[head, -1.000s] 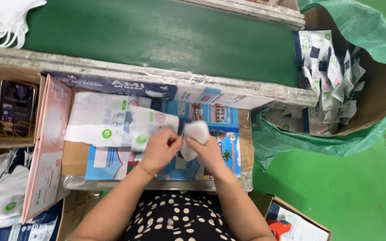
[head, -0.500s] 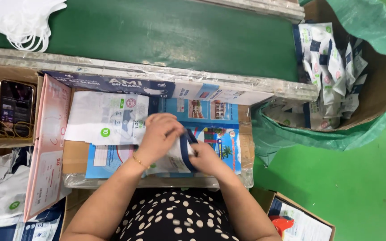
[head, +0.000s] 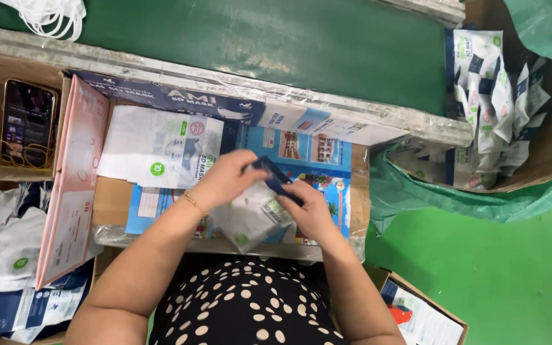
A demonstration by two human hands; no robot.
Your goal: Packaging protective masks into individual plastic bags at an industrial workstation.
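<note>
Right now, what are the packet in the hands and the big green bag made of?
Packet: looks like thin plastic film, glossy and wrinkled, held by left hand and right hand. Green bag: probably soft plastic sheet, shiny, with loose folds.

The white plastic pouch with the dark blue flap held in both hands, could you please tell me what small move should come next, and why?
Probably press the dark blue flap flat across the white plastic pouch. The left hand pinches the flap's upper end while the right hand steadies the pouch from the side, and the flap stands lifted off the pouch rather than lying flush, so the pouch looks unsealed.
</note>
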